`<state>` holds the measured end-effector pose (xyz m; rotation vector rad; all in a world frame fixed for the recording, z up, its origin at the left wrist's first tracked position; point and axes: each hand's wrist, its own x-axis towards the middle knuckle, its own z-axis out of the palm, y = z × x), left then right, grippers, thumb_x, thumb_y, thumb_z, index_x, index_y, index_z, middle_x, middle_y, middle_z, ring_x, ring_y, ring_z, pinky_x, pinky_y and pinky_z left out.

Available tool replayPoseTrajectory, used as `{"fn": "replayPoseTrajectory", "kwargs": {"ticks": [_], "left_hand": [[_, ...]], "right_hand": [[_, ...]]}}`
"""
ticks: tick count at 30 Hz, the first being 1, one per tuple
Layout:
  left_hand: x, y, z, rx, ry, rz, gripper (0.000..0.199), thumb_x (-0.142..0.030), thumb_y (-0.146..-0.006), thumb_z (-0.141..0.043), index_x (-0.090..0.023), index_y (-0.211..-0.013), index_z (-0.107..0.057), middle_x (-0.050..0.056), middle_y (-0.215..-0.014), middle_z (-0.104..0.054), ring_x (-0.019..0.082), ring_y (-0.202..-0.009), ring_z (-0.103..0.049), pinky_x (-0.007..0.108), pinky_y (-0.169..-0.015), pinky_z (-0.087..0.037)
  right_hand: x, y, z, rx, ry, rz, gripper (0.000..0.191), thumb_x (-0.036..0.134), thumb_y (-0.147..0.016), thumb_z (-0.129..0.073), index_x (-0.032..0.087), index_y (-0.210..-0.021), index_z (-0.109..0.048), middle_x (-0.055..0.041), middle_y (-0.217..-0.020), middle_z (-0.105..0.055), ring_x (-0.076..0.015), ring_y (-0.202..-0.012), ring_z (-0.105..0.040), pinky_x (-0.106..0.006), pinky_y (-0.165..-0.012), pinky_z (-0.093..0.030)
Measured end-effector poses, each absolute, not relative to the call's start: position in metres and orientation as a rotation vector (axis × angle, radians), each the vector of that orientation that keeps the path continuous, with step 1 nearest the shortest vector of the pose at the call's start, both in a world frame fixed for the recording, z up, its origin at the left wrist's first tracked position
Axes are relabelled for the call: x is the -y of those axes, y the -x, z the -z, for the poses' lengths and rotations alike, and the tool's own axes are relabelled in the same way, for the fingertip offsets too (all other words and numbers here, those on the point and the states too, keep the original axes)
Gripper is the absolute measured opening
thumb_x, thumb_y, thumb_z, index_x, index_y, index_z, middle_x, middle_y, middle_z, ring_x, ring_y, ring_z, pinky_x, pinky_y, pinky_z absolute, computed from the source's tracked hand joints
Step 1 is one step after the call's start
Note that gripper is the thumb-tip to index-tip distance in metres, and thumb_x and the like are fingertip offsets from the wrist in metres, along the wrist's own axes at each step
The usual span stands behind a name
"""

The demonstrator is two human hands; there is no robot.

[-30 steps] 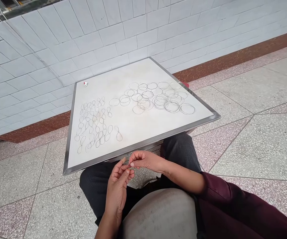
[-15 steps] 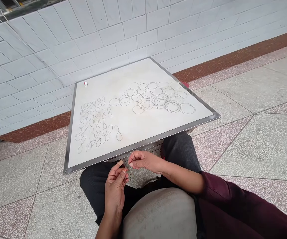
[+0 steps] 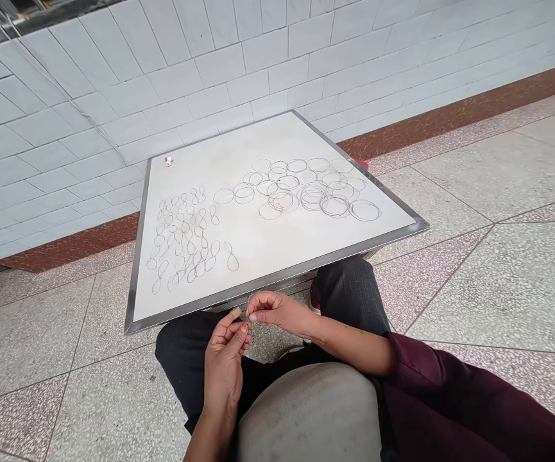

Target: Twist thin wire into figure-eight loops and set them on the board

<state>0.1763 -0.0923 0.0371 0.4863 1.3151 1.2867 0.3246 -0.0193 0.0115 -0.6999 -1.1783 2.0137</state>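
Note:
Just in front of the near table edge, my left hand (image 3: 226, 362) and my right hand (image 3: 277, 312) meet, fingertips almost touching. A thin wire loop (image 3: 249, 298) is pinched between them, mostly hidden by the fingers. The left thumb presses against its fingers, and a tan wrap covers one fingertip. My right thumb and forefinger close on the upper part of the wire. Beyond the hands stands a white table (image 3: 277, 250) with a metal rim. Several wire loops twisted into figure-eights (image 3: 232, 263) lie on its left, and several round wire rings (image 3: 313, 197) overlap on its right.
A small red and white object (image 3: 169, 162) sits at the table's far left corner. Behind is a white tiled wall (image 3: 219, 67) with a brown base strip. My knees (image 3: 347, 289) are at the near table edge, above a speckled stone floor (image 3: 113, 385).
My two hands have come slightly closer together, and less of the wire shows between the fingers. The view has shifted slightly; the loops on the table lie as before.

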Motion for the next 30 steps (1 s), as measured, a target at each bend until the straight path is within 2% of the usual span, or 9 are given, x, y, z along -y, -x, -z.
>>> {"fn": "replayPoseTrajectory", "kwargs": {"ticks": [13,23,30], "left_hand": [[0.091,-0.181,-0.037,-1.252,-0.52,-1.286,0.045,-0.024,-0.066,-0.084,-0.02,-0.109,-0.072,-0.001,-0.073,-0.066,0.007,-0.061,-0.056,0.019,-0.062,-0.045],[0.09,-0.18,-0.037,-1.221,-0.45,-1.256,0.048,-0.024,-0.065,-0.086,-0.02,-0.11,-0.07,-0.001,-0.073,-0.067,0.007,-0.06,-0.057,0.019,-0.061,-0.045],[0.09,-0.18,-0.037,-1.227,-0.461,-1.272,0.049,-0.024,-0.066,-0.085,-0.02,-0.112,-0.068,-0.002,-0.074,-0.066,0.007,-0.061,-0.057,0.019,-0.062,-0.045]], "right_hand": [[0.018,-0.326,-0.007,1.181,0.648,-2.051,0.032,0.044,-0.073,-0.079,0.017,-0.081,-0.064,0.0015,-0.075,-0.062,-0.0115,-0.067,-0.057,-0.027,-0.066,-0.047],[0.018,-0.325,0.002,1.186,0.615,-2.08,0.033,0.044,-0.074,-0.079,0.016,-0.083,-0.064,0.0007,-0.075,-0.064,-0.0122,-0.069,-0.059,-0.028,-0.069,-0.048],[0.02,-0.323,-0.002,1.177,0.621,-2.052,0.034,0.046,-0.074,-0.078,0.017,-0.082,-0.062,0.0017,-0.073,-0.062,-0.0114,-0.066,-0.057,-0.027,-0.066,-0.048]]}}
